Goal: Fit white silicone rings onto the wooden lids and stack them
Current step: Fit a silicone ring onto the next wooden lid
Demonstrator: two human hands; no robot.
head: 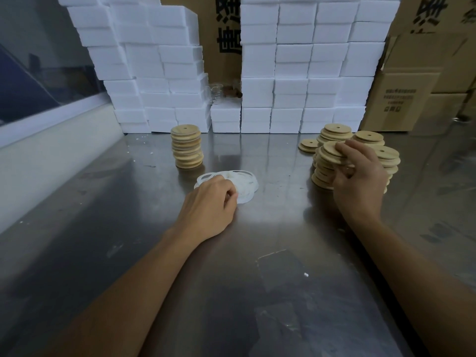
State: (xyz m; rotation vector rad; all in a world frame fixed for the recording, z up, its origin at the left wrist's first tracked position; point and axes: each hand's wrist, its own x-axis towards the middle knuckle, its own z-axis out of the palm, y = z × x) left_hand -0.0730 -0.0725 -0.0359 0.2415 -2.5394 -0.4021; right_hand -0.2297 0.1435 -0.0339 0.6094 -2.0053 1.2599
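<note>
The left hand (210, 202) lies knuckles-up on the counter (257, 279), fingers curled onto the silicone rings (243, 182) heaped just beyond it; farther right, the raised right hand (360, 173) pinches one wooden lid (333, 149) atop the loose lid stacks (324, 171)

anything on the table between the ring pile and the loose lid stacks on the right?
Nothing: in the head view, bare steel table separates the ring pile from the lid stacks.
</note>
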